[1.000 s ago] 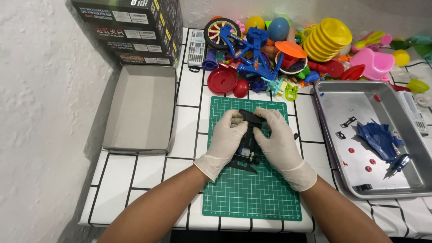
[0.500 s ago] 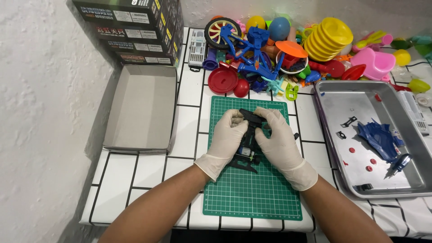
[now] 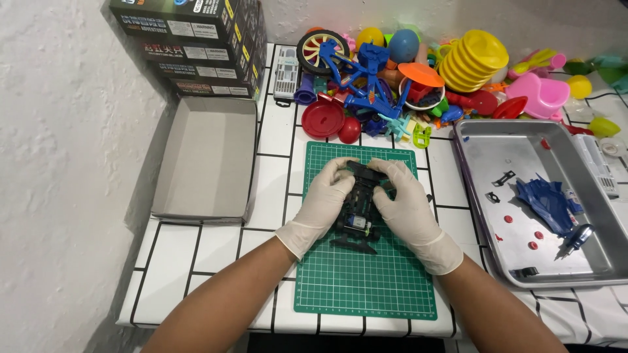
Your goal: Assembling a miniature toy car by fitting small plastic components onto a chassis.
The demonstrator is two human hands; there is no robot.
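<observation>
Both hands wear thin white gloves and meet over a green cutting mat (image 3: 366,274) that lies on the white tiled worktop (image 3: 216,245). Between them is a small black toy car chassis (image 3: 356,212), and it rests on the upper half of the mat, with its long side pointing away from the person. The left hand (image 3: 320,202) holds the chassis from its left side, and the fingers (image 3: 337,171) are curled and clamped on the far left corner. The right hand (image 3: 405,202) holds it from the right side in the same way, its fingers (image 3: 383,168) bent over the far end of the chassis and pressed on it. The two hands almost touch each other at the top. The near end of the chassis, with a small silver part, stays free and is visible between the wrists.

To the left of the mat stands an open grey cardboard box lid (image 3: 206,160), and behind it is a stack of dark printed boxes (image 3: 190,46). Behind the mat is a heap of colourful plastic toys (image 3: 405,72), with a blue toy bicycle (image 3: 363,75) and a pile of yellow plates (image 3: 474,59). To the right is a metal tray (image 3: 602,261). In it lie a blue car body shell (image 3: 546,202), some small red pieces, and a small screwdriver (image 3: 579,236).
</observation>
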